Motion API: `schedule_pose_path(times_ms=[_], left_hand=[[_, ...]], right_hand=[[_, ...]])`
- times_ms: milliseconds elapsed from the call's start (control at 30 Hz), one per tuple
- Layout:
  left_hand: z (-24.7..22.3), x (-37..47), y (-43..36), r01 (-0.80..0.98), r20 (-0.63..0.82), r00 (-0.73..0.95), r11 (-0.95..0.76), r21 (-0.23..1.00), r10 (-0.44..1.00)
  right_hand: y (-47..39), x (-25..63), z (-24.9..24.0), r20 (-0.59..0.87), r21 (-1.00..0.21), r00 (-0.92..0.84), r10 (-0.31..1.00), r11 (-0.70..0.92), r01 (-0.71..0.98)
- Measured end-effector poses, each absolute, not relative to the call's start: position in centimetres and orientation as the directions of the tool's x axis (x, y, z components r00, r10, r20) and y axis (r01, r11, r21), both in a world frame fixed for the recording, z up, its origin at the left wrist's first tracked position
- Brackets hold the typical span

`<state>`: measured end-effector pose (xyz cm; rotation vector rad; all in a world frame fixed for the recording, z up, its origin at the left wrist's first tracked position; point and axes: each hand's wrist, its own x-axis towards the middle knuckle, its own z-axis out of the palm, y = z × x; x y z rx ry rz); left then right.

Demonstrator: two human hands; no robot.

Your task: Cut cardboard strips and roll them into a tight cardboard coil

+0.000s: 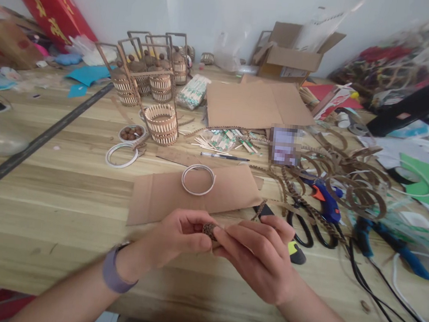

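Observation:
My left hand [177,238] and my right hand [262,255] meet above the near edge of the wooden table [56,207]. Together they pinch a small rolled coil of corrugated cardboard strip [209,229] between the fingertips. The strip trails to the right behind my right hand. My left wrist wears a purple band [114,272]. Just beyond the hands lies a flat cardboard sheet [166,192] with a white ring [198,179] on it.
Black scissors [306,229], a blue glue gun [326,198] and curled cardboard strips [348,177] lie to the right among cables. Small basket-like stick lanterns [161,121], a dish of beads [131,132], a pen [222,156] and cardboard boxes [291,57] stand farther back.

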<state>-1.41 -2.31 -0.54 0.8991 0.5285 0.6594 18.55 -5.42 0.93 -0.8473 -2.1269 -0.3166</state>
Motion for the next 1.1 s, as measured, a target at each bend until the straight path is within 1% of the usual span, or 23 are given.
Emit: schedule_pose_path(times_ms=[167, 267, 333, 400, 467, 533, 633, 700, 767, 867, 967, 1033, 1100], left_hand=[[-0.7, -1.7, -2.5, -0.324, -0.071, 0.738, 0.446, 0.834, 0.671], [-0.8, -1.8, -2.5, -0.305, -0.057, 0.760, 0.433, 0.848, 0.647], [-0.8, -1.8, -2.4, -0.272, -0.075, 0.758, 0.418, 0.867, 0.648], [-0.8, -1.7, -2.2, -0.227, -0.126, 0.730, 0.412, 0.882, 0.672], [-0.8, -1.6, -2.1, -0.177, -0.181, 0.657, 0.383, 0.907, 0.732], [-0.9, -1.5, -2.1, -0.095, -0.210, 0.555, 0.312, 0.945, 0.805], [-0.9, -1.5, -2.1, 0.076, -0.191, 0.442, 0.176, 0.982, 0.876], [-0.9, -1.5, -2.2, 0.166, -0.159, 0.414, 0.098, 0.981, 0.896], [-0.8, -1.4, -2.3, 0.213, -0.114, 0.399, 0.028, 0.977, 0.910], [-0.6, -1.3, -2.3, 0.215, -0.050, 0.385, -0.037, 0.976, 0.921], [-0.7, -1.2, -2.1, 0.180, -0.016, 0.362, -0.052, 0.982, 0.932], [-0.8, -1.3, -2.0, 0.148, 0.003, 0.322, -0.054, 0.988, 0.947], [-1.0, -1.4, -1.9, 0.107, 0.021, 0.274, -0.053, 0.993, 0.961]], right_hand=[[-5.5, 18.6, 0.7, 0.769, -0.138, -0.397, 0.501, 0.737, 0.662], [-5.5, 18.7, 0.5, 0.764, -0.149, -0.412, 0.497, 0.756, 0.637], [-5.4, 18.8, 0.3, 0.767, -0.120, -0.425, 0.480, 0.759, 0.640], [-5.2, 18.9, 0.2, 0.770, -0.059, -0.447, 0.455, 0.749, 0.660], [-5.0, 19.0, 0.4, 0.759, 0.022, -0.488, 0.431, 0.732, 0.680], [-4.7, 19.0, 0.7, 0.735, 0.093, -0.531, 0.421, 0.714, 0.694], [-4.5, 18.8, 0.9, 0.703, 0.143, -0.574, 0.419, 0.708, 0.692], [-4.4, 18.6, 0.8, 0.686, 0.138, -0.591, 0.425, 0.722, 0.678], [-4.4, 18.5, 0.6, 0.674, 0.135, -0.605, 0.424, 0.734, 0.666], [-4.4, 18.3, 0.7, 0.671, 0.136, -0.602, 0.433, 0.726, 0.674], [-4.6, 18.2, 1.1, 0.689, 0.131, -0.565, 0.454, 0.689, 0.713], [-4.9, 18.2, 1.4, 0.715, 0.128, -0.556, 0.422, 0.703, 0.699], [-5.1, 18.1, 1.3, 0.735, 0.094, -0.567, 0.372, 0.772, 0.628]])
